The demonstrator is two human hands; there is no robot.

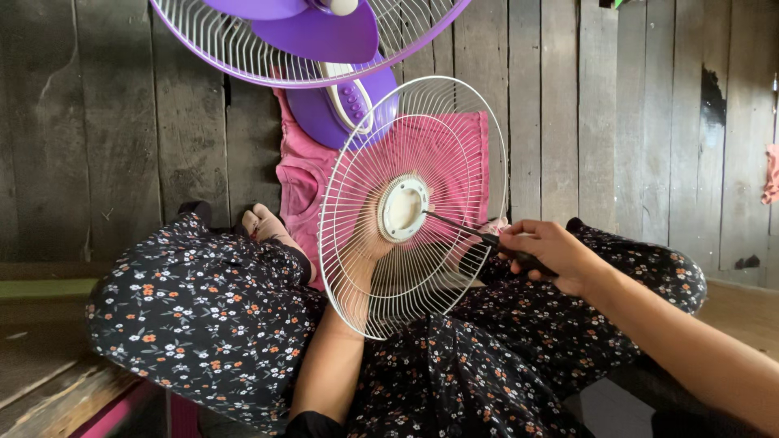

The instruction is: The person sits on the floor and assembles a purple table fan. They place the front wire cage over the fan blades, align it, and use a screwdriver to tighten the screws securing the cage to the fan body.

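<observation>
A round white wire fan guard [454, 122] is held upright over my lap. My left hand [365, 243] is behind the grille, gripping it near the white centre hub [403, 208], and is seen through the wires. My right hand [548, 253] is closed on a black-handled screwdriver [466, 229] whose thin shaft points left, its tip at the hub's right edge. I sit cross-legged in dark floral trousers [203, 316].
A purple fan [316, 36] with its own white guard and purple blades stands just beyond the grille, on a pink cloth [302, 174]. My bare foot [264, 225] rests beside the cloth. The floor is dark wooden planks [617, 122]. A pink rag [770, 174] lies at far right.
</observation>
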